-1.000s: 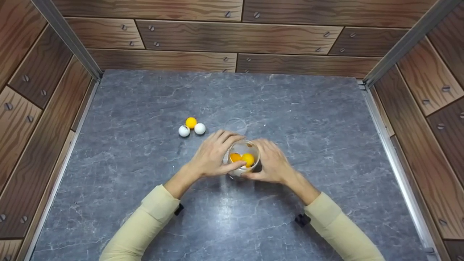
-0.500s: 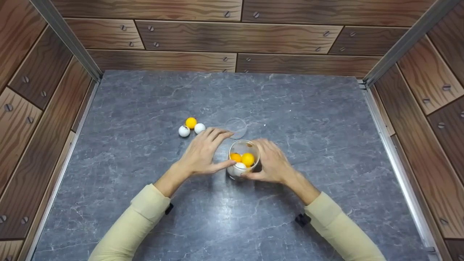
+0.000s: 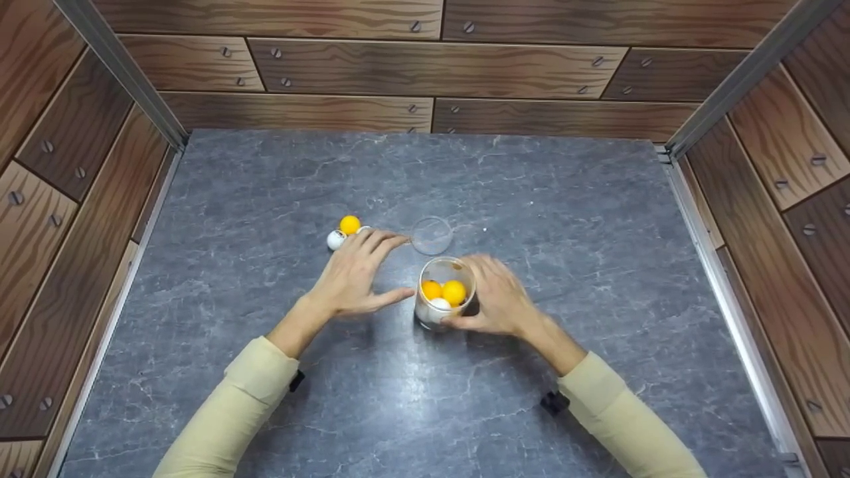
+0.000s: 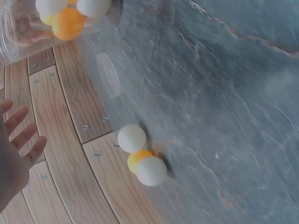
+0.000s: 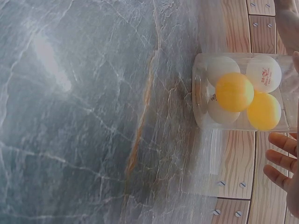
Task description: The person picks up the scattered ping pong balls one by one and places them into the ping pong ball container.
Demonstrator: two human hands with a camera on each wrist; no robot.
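My right hand (image 3: 498,295) holds a clear plastic jar (image 5: 199,93) by its upper right side, thumb in front and fingers behind. The jar stands upright on the tabletop without its lid. Several table tennis balls lie inside, orange balls (image 3: 454,292) and white balls (image 5: 264,74), some with print on them. To the left of the jar, my left hand (image 3: 352,279) hovers with fingers and thumb spread and nothing in it. Just beyond its fingers sit an orange ball (image 3: 350,224) and two white balls (image 4: 151,171); the hand partly covers one in the head view.
A clear round lid (image 3: 432,236) lies flat behind the jar. The grey marbled tabletop (image 3: 564,199) is bounded by wood-patterned walls (image 3: 345,66) at the back and both sides, with metal rails (image 3: 724,312) along the side edges.
My left hand has let go of the jar and moved left, towards the loose balls. My right hand and the jar have stayed in place.
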